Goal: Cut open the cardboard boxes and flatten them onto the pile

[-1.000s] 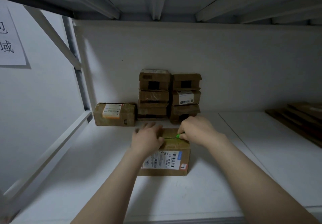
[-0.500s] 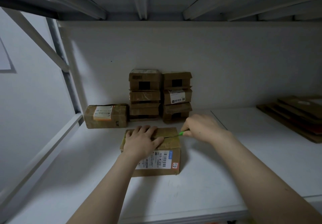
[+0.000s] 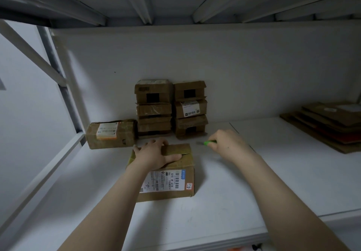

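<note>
A taped brown cardboard box [image 3: 175, 180] with a white shipping label lies on the white shelf [image 3: 254, 192] in front of me. A slit runs along its top seam at the right. My left hand [image 3: 154, 156] presses flat on the box top, fingers spread. My right hand [image 3: 228, 143] grips a green-handled cutter [image 3: 208, 143] just right of the box, blade tip pointing left, off the cardboard. A pile of flattened cardboard [image 3: 330, 125] lies at the far right of the shelf.
Two stacks of small closed boxes [image 3: 171, 108] stand against the back wall. Another labelled box [image 3: 112, 133] sits to their left. A slanted metal frame [image 3: 39, 172] bounds the shelf on the left, and the upper shelf's underside [image 3: 175, 2] hangs overhead.
My right hand drew the cutter rightward along the top seam and off the box's right end. The left hand stayed pressed on the box top.
</note>
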